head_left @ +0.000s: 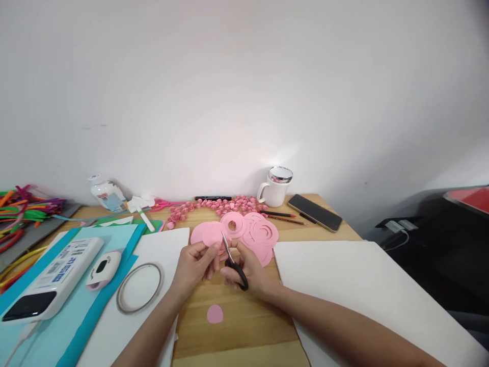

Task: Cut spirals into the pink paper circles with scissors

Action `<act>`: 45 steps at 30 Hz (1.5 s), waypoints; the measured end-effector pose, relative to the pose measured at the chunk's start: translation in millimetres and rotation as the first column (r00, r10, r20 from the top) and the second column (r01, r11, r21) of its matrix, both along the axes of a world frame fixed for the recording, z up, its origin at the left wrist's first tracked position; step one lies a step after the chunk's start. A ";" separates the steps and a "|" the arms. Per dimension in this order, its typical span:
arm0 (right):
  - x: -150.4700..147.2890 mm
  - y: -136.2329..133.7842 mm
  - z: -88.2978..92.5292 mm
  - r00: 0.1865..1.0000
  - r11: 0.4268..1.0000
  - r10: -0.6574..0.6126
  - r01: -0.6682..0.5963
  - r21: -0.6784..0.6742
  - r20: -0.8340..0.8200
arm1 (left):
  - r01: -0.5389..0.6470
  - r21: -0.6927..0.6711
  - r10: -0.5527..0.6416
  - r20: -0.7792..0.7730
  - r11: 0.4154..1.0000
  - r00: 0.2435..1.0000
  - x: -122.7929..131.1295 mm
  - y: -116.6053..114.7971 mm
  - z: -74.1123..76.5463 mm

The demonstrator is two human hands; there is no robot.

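My right hand [248, 267] is closed round black-handled scissors [240, 275], their blades pointing up and away from me. Close beside it, my left hand [198, 262] pinches a pink paper piece [212, 233] at the blades. Whether the blades are apart or together is hard to make out. Behind the hands lies a pile of pink paper circles and spiral-cut pieces [263, 232], some with round holes. A small pink paper disc [214, 314] rests on the wooden table [237, 331] nearer to me.
Rolled pink paper roses [237, 205] line the back, near a lidded white mug [275, 188] and a phone [315, 211]. White boards [355, 290] flank the work area. At left are a tape ring [121, 298], a white power bank [61, 275] and a bottle [109, 193].
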State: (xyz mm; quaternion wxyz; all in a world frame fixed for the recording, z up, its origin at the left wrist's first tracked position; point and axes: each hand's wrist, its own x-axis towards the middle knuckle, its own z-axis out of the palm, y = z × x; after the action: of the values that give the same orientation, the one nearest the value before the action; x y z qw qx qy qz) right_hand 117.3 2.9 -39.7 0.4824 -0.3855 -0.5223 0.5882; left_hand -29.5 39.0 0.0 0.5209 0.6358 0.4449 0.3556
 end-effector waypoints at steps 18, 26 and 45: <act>-0.7 1.5 5.0 0.991 0.999 0.027 -0.025 0.022 -0.134 | 0.008 0.014 -0.007 -0.061 1.000 0.998 1.7 -2.2 9.0; 1.4 0.6 3.5 1.000 0.999 -0.021 0.021 0.026 -0.013 | -0.002 0.044 0.005 -0.060 0.999 0.998 -0.2 -0.8 10.0; 1.5 1.6 -3.9 0.999 0.999 -0.017 0.016 0.027 0.042 | -0.087 0.081 0.084 0.043 0.993 0.996 -1.1 0.6 8.1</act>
State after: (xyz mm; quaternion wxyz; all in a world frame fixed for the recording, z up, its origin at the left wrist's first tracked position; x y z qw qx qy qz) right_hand 118.8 4.5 -43.6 0.4812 -0.3957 -0.5371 0.5686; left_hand -30.5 39.7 8.1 0.4869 0.6302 0.4462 0.4083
